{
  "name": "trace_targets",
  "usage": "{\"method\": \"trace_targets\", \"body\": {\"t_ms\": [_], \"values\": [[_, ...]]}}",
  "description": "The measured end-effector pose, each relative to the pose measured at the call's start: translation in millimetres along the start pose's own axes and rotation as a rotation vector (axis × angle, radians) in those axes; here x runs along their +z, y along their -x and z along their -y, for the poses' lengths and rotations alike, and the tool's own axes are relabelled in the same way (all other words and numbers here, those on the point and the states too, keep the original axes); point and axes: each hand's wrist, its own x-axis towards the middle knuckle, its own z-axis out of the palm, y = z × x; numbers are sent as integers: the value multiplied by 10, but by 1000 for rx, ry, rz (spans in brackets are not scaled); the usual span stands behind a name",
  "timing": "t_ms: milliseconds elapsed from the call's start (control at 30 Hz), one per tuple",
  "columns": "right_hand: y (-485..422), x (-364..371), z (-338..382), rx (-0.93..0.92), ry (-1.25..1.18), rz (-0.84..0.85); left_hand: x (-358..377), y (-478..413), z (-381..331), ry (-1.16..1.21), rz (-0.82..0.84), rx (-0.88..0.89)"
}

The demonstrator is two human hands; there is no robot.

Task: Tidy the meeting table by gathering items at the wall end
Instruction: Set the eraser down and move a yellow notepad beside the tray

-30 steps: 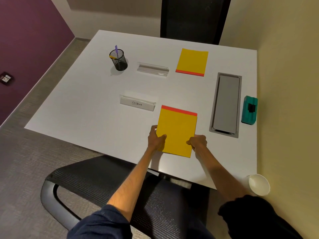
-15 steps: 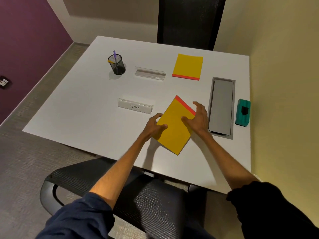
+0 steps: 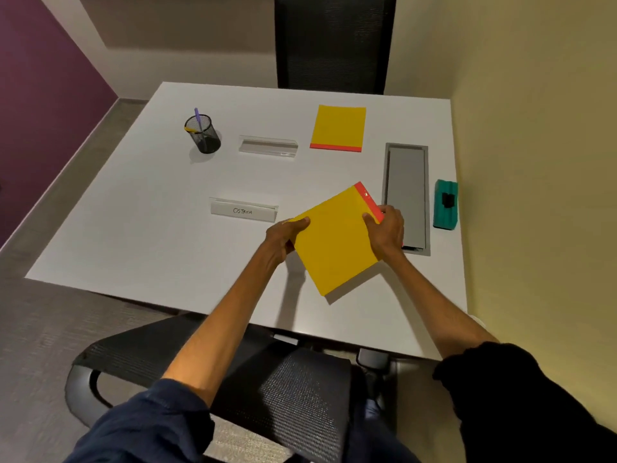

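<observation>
On my remote feed I see both arms stretched out over the near chair [image 3: 267, 379], the hands apart and each clamped on one side of a yellow notepad [image 3: 334, 248]. The left hand [image 3: 282, 237] curls round the pad's left edge, thumb on top. The right hand [image 3: 385, 232] grips the right edge beside the red binding strip, fingers folded over it. The pad sits at an angle, red strip to the far right, raised above the white table [image 3: 133, 212] with a shadow under its near corner, just left of the grey cable hatch [image 3: 406, 195]. Beyond lie a second notepad [image 3: 338, 127], a clear card holder [image 3: 268, 147], a mesh pen cup [image 3: 202, 133], the "OSTRICH" name card [image 3: 243, 211] and, by the right wall, a teal eraser [image 3: 445, 204].
</observation>
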Motion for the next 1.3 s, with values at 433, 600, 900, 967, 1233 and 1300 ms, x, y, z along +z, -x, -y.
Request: {"method": "trace_targets", "body": {"t_ms": [433, 600, 900, 967, 1233, 1300], "values": [[-66, -553, -509, 339, -149, -208, 761, 14, 439, -299, -19, 254], [1, -752, -716, 302, 4, -248, 1102, -68, 599, -318, -41, 212], [65, -1007, -1134, 284, 174, -182, 1450, -128, 858, -424, 9, 158], [91, -1031, -1207, 301, 236, -154, 1477, -124, 919, -525, 38, 204], [106, -1042, -1479, 280, 331, -67, 1591, -221, 1115, -943, 64, 282], [97, -1049, -1546, 262, 323, -43, 1623, -249, 1130, -1029, 71, 291]]}}
